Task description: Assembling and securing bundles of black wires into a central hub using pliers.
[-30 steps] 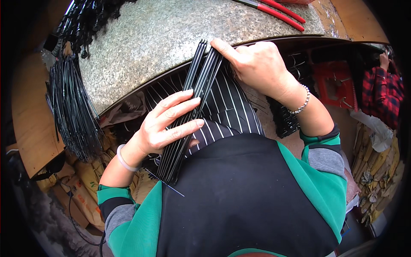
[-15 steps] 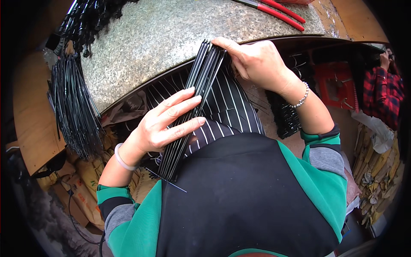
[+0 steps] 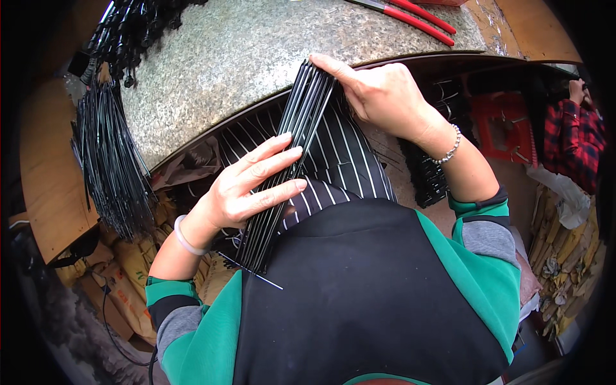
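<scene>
We've got our left hand (image 3: 247, 189) wrapped around some thin black rods (image 3: 303, 106), right hand (image 3: 390, 96) at their top ends, can't tell if it's pinching any.

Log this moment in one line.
left hand: holding black rods | right hand: at the rods' upper ends | red-handled tool: on speckled worktop

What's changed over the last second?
The right hand has moved its index finger slightly left at the top ends of the black rods, and the gap among them there has narrowed. I see no new grip or release. The left hand still holds the rods lower down; the red-handled tool is unmoved.
</scene>
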Tool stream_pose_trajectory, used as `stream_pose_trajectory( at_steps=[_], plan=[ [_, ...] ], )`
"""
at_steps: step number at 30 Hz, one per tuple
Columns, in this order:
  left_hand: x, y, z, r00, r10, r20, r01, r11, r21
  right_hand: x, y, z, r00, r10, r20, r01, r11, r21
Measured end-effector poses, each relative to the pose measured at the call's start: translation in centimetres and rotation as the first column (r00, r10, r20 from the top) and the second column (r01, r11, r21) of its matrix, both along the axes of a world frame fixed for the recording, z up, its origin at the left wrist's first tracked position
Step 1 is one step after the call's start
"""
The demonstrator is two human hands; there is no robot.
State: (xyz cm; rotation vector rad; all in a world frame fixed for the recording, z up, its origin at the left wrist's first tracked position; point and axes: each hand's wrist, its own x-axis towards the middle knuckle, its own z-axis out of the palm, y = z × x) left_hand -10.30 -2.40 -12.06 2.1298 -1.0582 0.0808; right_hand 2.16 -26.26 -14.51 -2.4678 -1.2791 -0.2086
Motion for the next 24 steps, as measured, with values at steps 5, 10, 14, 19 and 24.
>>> stream_pose_trajectory(
  at_steps=[5, 10, 14, 19, 24],
  plan=[
    [0.2, 0.4, -0.1, 0.999, -0.011, 0.034, 0.011, 1.0, 0.016, 0.4, -0.1, -0.6, 1.0, 0.022, -0.01, -0.021, 0.997, 0.072],
    [0.0, 0.6, -0.7, 0.999, 0.005, 0.035, -0.005, 1.0, -0.005, 0.1, 0.1, -0.8, 1.0, 0.008, -0.009, -0.007, 0.992, 0.127],
    [0.1, 0.4, -0.2, 1.0, 0.012, 0.024, -0.011, 1.0, -0.009, -0.1, 0.0, -0.7, 1.0, 0.004, -0.011, -0.002, 0.994, 0.108],
    [0.2, 0.5, -0.4, 0.997, -0.025, 0.074, 0.021, 0.999, 0.049, -0.5, 0.1, -0.1, 0.999, -0.033, -0.015, 0.034, 0.999, 0.037],
    [0.1, 0.3, -0.2, 0.998, 0.0, 0.056, -0.001, 1.0, 0.026, -0.7, 0.1, -0.7, 0.996, -0.024, 0.089, 0.029, 0.998, -0.055]
  ],
)
